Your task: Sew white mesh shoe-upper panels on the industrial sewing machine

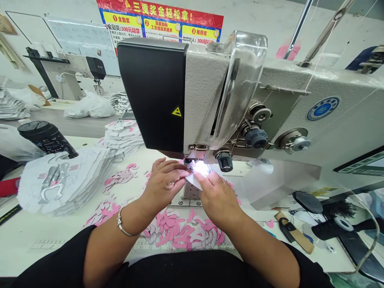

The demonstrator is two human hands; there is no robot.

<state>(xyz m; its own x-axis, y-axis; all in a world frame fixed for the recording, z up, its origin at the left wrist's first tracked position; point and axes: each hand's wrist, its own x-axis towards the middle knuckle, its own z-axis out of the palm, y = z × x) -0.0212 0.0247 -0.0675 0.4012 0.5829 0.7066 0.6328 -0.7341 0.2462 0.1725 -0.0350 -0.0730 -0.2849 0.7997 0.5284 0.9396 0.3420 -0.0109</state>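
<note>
One thick stack of layered white fabric pieces [82,176] sits toward the left edge of a pale bench [48,228]; what look like silver metal scissors [54,176] rest on top, probably for easy reach. Near the bench's middle, the left hand [165,180], fingers bent, grips one side of a small white perforated piece [193,181], apparently steadying it beneath the lit head of a grey-and-black sewing machine [204,92]. Curved pink and white scraps [171,228] lie along the near edge. The right hand [220,196], partly closed, presses the piece's other side, seemingly to guide it. Toward the right edge lies a black-bristled brush [339,211], likely set aside.
</note>
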